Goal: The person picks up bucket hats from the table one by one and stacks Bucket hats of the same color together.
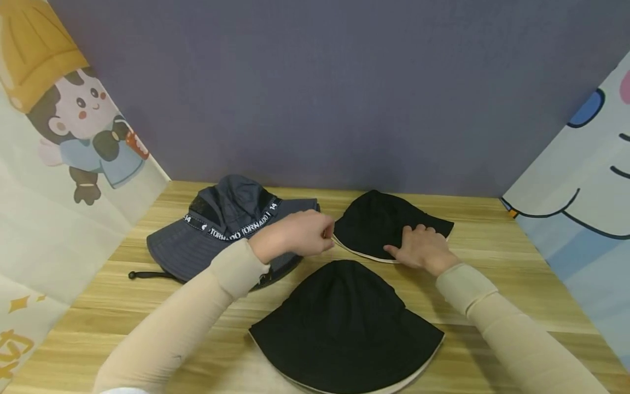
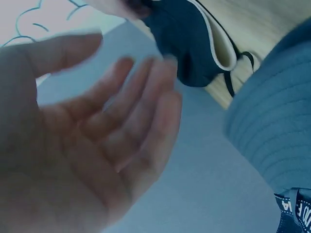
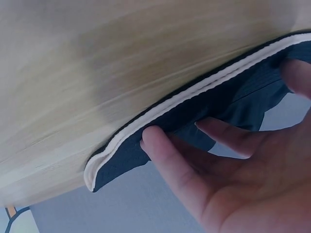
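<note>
A smaller black bucket hat (image 1: 366, 221) with a cream edge lies at the back right in the head view. My right hand (image 1: 420, 249) rests on its brim, fingers extended and thumb out to the side. From the right wrist, the fingertips of that hand (image 3: 262, 179) touch the dark cloth beside the pale brim edge (image 3: 160, 111). My left hand (image 1: 300, 232) hovers between this hat and a dark grey brimmed hat (image 1: 231, 210) with a lettered band. In the left wrist view the fingers of the left hand (image 2: 107, 141) bend loosely around nothing.
A larger black bucket hat (image 1: 344, 323) with a cream edge lies at the front of the wooden table (image 1: 512, 262). A toggled cord (image 1: 152, 274) sticks out from the grey hat. Behind stands a grey panel (image 1: 315, 98), with printed sheets (image 1: 39, 219) at the sides.
</note>
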`<state>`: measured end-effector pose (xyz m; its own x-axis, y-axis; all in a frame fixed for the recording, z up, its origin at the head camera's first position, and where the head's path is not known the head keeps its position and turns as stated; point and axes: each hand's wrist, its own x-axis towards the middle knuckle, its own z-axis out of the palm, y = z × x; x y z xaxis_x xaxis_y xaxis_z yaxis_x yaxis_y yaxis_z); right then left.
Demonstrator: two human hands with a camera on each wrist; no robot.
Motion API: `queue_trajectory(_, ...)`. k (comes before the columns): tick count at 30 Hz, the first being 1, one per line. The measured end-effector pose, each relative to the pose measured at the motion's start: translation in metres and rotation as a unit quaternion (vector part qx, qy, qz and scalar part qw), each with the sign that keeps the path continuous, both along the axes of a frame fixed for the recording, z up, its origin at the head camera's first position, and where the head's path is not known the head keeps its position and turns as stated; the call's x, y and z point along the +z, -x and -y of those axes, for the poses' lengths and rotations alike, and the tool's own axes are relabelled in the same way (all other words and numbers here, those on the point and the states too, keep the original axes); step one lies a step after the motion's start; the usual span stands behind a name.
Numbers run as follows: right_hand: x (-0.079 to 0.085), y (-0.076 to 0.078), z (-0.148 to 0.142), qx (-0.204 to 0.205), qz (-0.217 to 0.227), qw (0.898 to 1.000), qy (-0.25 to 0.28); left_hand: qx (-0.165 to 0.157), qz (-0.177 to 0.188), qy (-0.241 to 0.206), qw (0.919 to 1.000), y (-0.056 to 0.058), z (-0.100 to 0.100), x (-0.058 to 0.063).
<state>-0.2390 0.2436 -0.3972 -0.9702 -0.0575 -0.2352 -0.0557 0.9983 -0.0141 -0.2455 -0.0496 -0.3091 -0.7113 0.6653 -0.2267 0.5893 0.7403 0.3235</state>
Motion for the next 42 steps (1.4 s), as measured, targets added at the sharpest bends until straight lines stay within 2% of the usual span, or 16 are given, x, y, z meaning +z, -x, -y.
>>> queue_trajectory(5, 0.0, 0.0, 0.002, -0.003, 0.005, 1.0, -0.006, 0.054, -0.04, -0.041, 0.9969, 0.023, -0.01, -0.004)
queue_trajectory(10, -0.002, 0.001, 0.004, -0.007, 0.005, 1.0, -0.009, 0.084, -0.074, -0.078, 0.9906, 0.04, -0.021, -0.017)
queue_trajectory(14, -0.003, 0.0, 0.003, -0.007, -0.003, 1.0, -0.012, 0.094, -0.044, -0.079, 0.9915, 0.05, -0.032, -0.031)
queue_trajectory(18, -0.001, 0.001, 0.002, -0.004, -0.009, 1.0, -0.017, 0.1, -0.003, -0.044, 0.994, 0.059, -0.045, -0.043)
queue_trajectory(22, -0.001, 0.002, 0.003, -0.009, -0.008, 1.0, -0.015, 0.1, -0.001, 0.015, 0.9949, 0.061, -0.055, -0.05)
queue_trajectory(25, 0.0, 0.002, 0.003, -0.011, -0.003, 1.0, -0.009, 0.096, -0.021, 0.059, 0.9934, 0.057, -0.062, -0.055)
queue_trajectory(29, 0.004, 0.003, 0.003, -0.009, -0.001, 1.0, 0.006, 0.113, -0.052, 0.099, 0.9873, 0.053, -0.068, -0.062)
queue_trajectory(31, 0.006, 0.004, 0.003, -0.007, 0.001, 1.0, 0.011, 0.122, -0.059, 0.107, 0.9851, 0.053, -0.07, -0.065)
queue_trajectory(37, 0.012, 0.009, -0.003, -0.002, 0.018, 0.999, 0.027, 0.115, -0.071, 0.108, 0.9849, 0.053, -0.072, -0.069)
queue_trajectory(42, 0.015, 0.015, -0.016, -0.002, 0.03, 0.998, 0.058, 0.117, -0.069, 0.108, 0.9848, 0.054, -0.072, -0.071)
